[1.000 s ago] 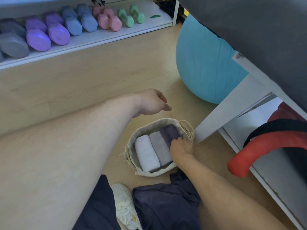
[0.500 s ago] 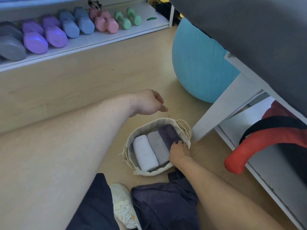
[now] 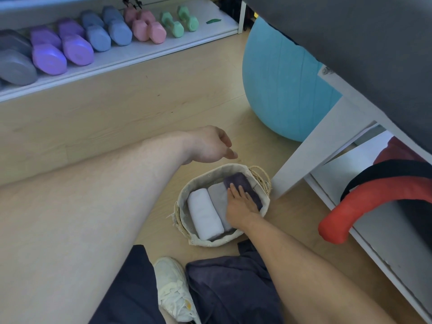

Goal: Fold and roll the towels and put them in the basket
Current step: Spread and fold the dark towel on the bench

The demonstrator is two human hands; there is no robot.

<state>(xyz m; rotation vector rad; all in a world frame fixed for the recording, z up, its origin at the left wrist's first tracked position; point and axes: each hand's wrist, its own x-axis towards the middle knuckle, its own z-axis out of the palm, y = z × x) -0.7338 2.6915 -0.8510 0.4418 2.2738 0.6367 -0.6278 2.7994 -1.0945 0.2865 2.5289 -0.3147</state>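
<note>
A small woven basket with a cloth lining sits on the wooden floor. Three rolled towels lie side by side in it: a white roll, a grey roll and a dark purple roll. My right hand lies flat with straight fingers on the purple and grey rolls, pressing them down. My left hand hovers just behind the basket's far rim, fingers loosely curled, holding nothing. A loose dark purple towel lies crumpled on the floor in front of the basket.
A blue exercise ball stands behind the basket, next to a white bench leg. A red and black object lies on the low shelf at right. Coloured dumbbells line the white shelf at the back. My white shoe is at the bottom.
My right hand has moved from the near end of the purple roll to lie flat on top of the rolls, fingers stretched out. The left hand has stayed put.
</note>
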